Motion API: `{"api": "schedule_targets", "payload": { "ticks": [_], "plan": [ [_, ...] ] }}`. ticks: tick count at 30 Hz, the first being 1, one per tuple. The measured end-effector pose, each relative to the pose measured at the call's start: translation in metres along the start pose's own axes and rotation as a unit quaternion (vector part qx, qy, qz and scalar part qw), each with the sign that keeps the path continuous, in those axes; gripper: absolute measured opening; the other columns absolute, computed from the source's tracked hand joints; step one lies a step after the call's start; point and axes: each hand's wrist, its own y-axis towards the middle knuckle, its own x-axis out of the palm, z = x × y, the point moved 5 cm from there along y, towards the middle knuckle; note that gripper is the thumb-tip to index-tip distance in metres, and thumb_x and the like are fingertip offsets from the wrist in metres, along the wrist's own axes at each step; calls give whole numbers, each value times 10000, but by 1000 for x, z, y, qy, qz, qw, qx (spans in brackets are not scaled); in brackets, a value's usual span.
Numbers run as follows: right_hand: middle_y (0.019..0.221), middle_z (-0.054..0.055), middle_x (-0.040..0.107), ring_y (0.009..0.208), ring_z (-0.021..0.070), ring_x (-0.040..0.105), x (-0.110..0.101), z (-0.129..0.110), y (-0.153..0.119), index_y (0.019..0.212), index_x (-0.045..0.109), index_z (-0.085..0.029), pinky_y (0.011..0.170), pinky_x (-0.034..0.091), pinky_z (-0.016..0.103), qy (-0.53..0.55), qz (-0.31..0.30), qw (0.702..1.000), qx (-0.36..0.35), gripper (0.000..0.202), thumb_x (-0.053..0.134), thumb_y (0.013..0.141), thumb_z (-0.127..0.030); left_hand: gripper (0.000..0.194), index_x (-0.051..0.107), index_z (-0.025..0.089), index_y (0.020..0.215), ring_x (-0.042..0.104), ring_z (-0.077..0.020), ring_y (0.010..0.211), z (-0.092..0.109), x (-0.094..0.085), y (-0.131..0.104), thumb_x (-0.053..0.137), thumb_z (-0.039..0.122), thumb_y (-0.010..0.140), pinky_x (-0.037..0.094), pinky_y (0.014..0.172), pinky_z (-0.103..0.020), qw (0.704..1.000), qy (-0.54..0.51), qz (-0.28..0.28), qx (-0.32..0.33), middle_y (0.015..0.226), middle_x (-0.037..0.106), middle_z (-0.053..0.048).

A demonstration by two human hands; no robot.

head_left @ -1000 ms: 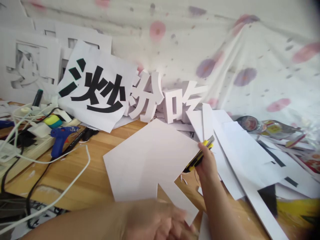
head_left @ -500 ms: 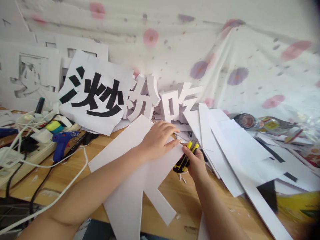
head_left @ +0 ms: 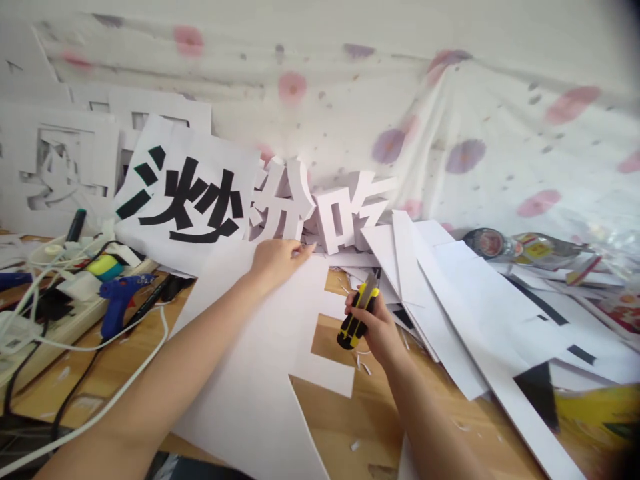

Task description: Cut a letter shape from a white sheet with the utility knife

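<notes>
A large white board (head_left: 250, 380) with notches cut into its right side lies on the wooden table. My left hand (head_left: 279, 263) is closed on its far edge, fingers bent around the rim. To the right of the board, my right hand (head_left: 383, 328) grips a yellow-and-black utility knife (head_left: 356, 319), its tip pointing away from me. The knife appears to be apart from the board. Narrow white offcuts (head_left: 365, 367) lie below the knife.
A blue glue gun (head_left: 119, 300) and a cabled power strip (head_left: 53, 340) are at left. White three-dimensional characters (head_left: 336, 217) and a printed sheet (head_left: 185, 140) stand at the back. White board strips (head_left: 450, 313) are stacked at right, near a bottle (head_left: 543, 250).
The board has turned anticlockwise, its notched arms now pointing right. My left hand has shifted left and closed on the far edge. The knife has moved slightly left in my right hand.
</notes>
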Motion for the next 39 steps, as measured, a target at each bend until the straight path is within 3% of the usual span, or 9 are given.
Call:
{"api": "schedule_targets", "payload": {
  "ticks": [2, 6, 13, 22, 24, 27, 32, 35, 39],
  "plan": [
    [845, -24, 545, 731, 122, 501, 7, 3, -3, 944, 432, -234, 652, 399, 254, -51, -22, 998, -16, 254, 573, 736, -197, 488, 571, 193, 582, 416, -138, 516, -11, -10, 0, 395, 589, 808, 232, 525, -263, 1000, -3, 8, -29, 499, 478, 9],
    [837, -8, 482, 697, 123, 459, 29, 5, -14, 1033, 426, -238, 622, 404, 261, -157, -83, 980, -85, 216, 478, 824, -231, 513, 518, 181, 545, 402, -119, 503, -17, -12, -8, 388, 606, 802, 251, 504, -252, 993, -95, -38, -64, 488, 438, 23],
    [904, 54, 450, 820, 184, 459, 60, -18, -46, 990, 404, -222, 703, 412, 345, -362, -92, 874, -310, 254, 438, 780, -83, 455, 576, 183, 613, 468, -122, 566, 0, -8, -21, 426, 565, 809, 295, 529, -238, 987, -151, -39, -45, 567, 545, 20],
    [813, 40, 499, 726, 179, 469, 67, -9, -47, 902, 419, -217, 599, 383, 285, -444, -151, 812, -348, 248, 436, 702, -71, 445, 636, 177, 692, 490, -124, 584, 3, -3, -23, 413, 538, 826, 314, 555, -236, 985, -165, -33, -32, 617, 602, 5],
    [764, 29, 501, 683, 173, 465, 67, -7, -48, 865, 422, -216, 572, 362, 274, -456, -148, 809, -341, 224, 429, 686, -81, 450, 638, 180, 697, 476, -118, 563, 1, -1, -24, 400, 538, 831, 304, 549, -237, 988, -151, -32, -30, 606, 596, 10],
    [723, 21, 509, 632, 166, 467, 57, -5, -39, 826, 427, -216, 547, 334, 270, -499, -82, 815, -284, 135, 428, 719, -133, 449, 641, 189, 702, 472, -122, 547, -13, 5, -25, 378, 526, 840, 284, 536, -245, 994, -96, -40, -39, 586, 584, 10],
    [882, 78, 570, 745, 218, 534, 16, 16, -8, 899, 494, -195, 598, 345, 302, -632, 24, 773, -49, 142, 459, 762, -213, 417, 642, 212, 714, 531, -177, 617, -62, 25, -26, 374, 504, 844, 274, 542, -274, 992, 36, -62, -108, 649, 622, -28],
    [947, 112, 575, 845, 253, 549, 2, 29, 6, 959, 536, -176, 683, 377, 339, -641, 23, 767, -13, 210, 496, 757, -216, 378, 639, 211, 721, 557, -195, 659, -81, 41, -29, 387, 461, 850, 292, 560, -278, 989, 42, -77, -119, 692, 645, -40],
    [1076, 149, 550, 1022, 289, 517, -9, 38, 13, 1101, 533, -150, 839, 379, 379, -627, 18, 779, -4, 380, 546, 758, -314, 317, 638, 210, 818, 585, -205, 756, -85, 57, -35, 409, 427, 853, 335, 611, -273, 989, 19, -99, -108, 812, 672, -51]
  ]
}}
